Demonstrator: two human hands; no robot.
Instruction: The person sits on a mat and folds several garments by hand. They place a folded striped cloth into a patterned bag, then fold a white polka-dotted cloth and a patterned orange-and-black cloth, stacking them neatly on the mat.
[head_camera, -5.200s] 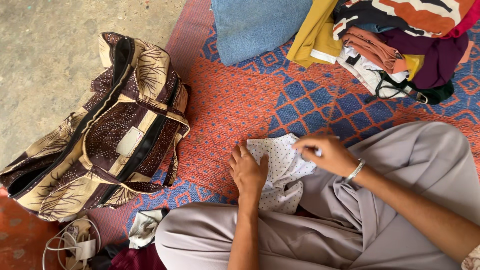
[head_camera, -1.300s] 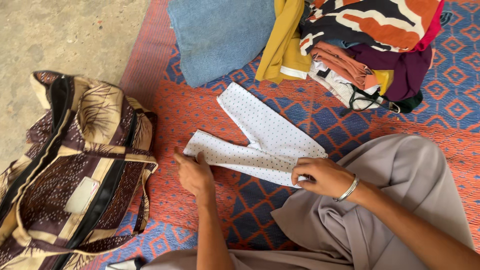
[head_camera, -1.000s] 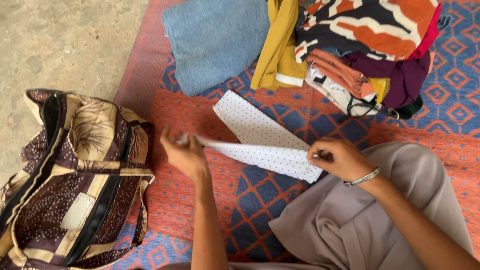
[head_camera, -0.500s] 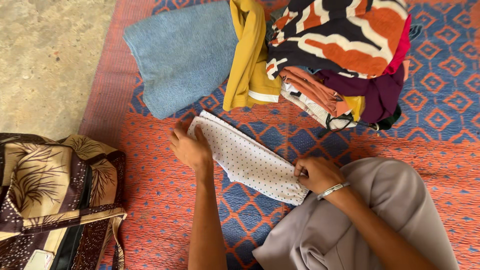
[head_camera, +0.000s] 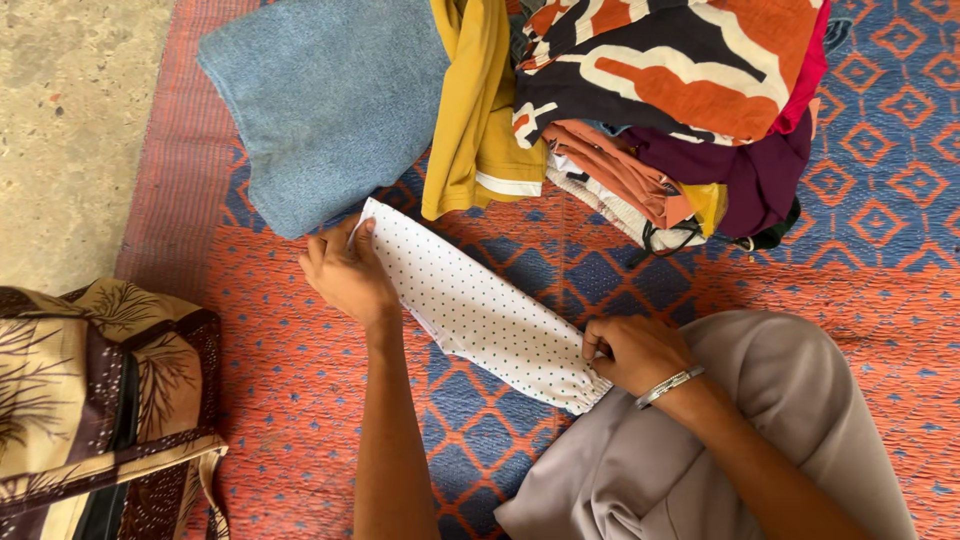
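Note:
A small pair of white dotted trousers (head_camera: 480, 310) lies folded lengthwise, one leg over the other, on the orange and blue woven mat (head_camera: 300, 380). My left hand (head_camera: 345, 275) pinches the leg ends at the far left, close to a folded blue cloth (head_camera: 320, 100). My right hand (head_camera: 630, 352), with a silver bangle on the wrist, grips the waistband end beside my grey-clad knee (head_camera: 760, 420). The garment is stretched flat between both hands.
A pile of folded clothes (head_camera: 660, 110) in yellow, orange, maroon and patterned cloth sits at the top. A brown and cream patterned bag (head_camera: 90, 400) lies at the lower left. Bare concrete floor (head_camera: 70, 120) borders the mat on the left.
The crumpled dotted trousers were spread out, then one leg was folded over the other. Since half a second ago my left hand has slid further up the mat, pulling the folded legs taut.

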